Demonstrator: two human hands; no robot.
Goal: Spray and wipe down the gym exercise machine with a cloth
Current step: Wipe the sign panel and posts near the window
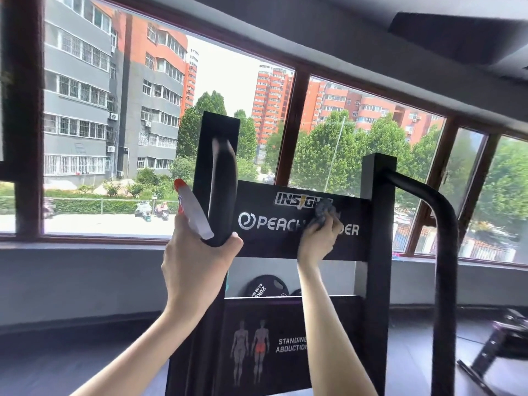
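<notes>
Aloft, right hand [316,239] round cloth [325,212].

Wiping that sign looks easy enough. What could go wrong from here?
1. The left hand grips the spray bottle pressed against the machine's black handle. That looks awkward, so the bottle might slip or spray by accident.
2. The right hand holds the cloth bunched small on the logo panel, so the panel's edges could get missed.
</notes>
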